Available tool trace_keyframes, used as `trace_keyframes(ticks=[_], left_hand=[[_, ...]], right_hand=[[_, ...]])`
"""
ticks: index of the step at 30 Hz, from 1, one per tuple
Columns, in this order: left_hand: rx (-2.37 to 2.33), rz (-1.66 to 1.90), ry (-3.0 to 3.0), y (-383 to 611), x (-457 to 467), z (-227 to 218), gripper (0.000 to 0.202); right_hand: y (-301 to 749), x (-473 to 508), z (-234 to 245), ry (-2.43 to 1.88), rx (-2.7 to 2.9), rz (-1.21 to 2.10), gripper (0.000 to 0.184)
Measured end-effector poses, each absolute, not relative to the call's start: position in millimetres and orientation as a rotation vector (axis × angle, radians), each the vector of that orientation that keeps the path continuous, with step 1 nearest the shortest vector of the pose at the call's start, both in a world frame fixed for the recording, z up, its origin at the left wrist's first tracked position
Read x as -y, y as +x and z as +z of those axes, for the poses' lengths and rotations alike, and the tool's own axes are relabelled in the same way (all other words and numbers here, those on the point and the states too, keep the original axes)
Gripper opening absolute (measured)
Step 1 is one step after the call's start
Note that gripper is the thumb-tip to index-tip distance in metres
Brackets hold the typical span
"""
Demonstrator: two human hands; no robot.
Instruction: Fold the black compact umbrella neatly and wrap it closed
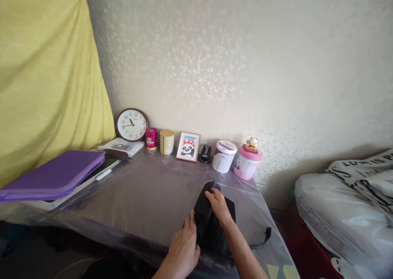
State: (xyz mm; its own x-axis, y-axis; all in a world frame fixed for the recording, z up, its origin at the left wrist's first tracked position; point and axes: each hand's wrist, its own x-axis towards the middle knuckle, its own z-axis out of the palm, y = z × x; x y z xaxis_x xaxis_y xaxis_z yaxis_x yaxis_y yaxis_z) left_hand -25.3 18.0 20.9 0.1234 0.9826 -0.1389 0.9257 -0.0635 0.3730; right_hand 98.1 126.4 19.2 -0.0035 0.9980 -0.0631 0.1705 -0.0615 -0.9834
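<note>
Shiny and grey, the table (147,197) bears a black cloth (213,234) near its front edge; my left hand (183,246) lies against the cloth's left side, fingers close together, and I cannot tell whether it grips; my right hand (219,207) pinches the top between thumb and fingers; a strap (269,232) trails to the right; beyond, a purple folder (58,170) lies left, a picture (188,147) and clock (132,124) stand by the wall (199,66)

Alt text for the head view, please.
A person's left hand and right hand handle a black cloth item with a strap on a table. Behind stand a clock, two tins, a panda picture and two tubs; a purple folder lies at left.
</note>
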Motion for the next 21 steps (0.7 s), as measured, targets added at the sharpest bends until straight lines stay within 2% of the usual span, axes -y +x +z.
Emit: trace_keyframes(ticks=[7, 16, 19, 21], left_hand=[[-1.877, 0.165, 2.056, -30, -18, 21, 0.070], [-1.954, 0.339, 2.069, -38, -5, 36, 0.050], [-1.808, 0.413, 2.255, -34, -6, 38, 0.044], [-1.659, 0.436, 2.375, -33, -9, 35, 0.049]], right_hand=[[90, -137, 5, -1.476, 1.391, 1.128, 0.044], [85, -132, 14, -1.423, 1.537, 1.177, 0.038], [83, -126, 18, -1.394, 1.628, 1.157, 0.035], [82, -122, 20, -1.347, 1.716, 1.099, 0.033]])
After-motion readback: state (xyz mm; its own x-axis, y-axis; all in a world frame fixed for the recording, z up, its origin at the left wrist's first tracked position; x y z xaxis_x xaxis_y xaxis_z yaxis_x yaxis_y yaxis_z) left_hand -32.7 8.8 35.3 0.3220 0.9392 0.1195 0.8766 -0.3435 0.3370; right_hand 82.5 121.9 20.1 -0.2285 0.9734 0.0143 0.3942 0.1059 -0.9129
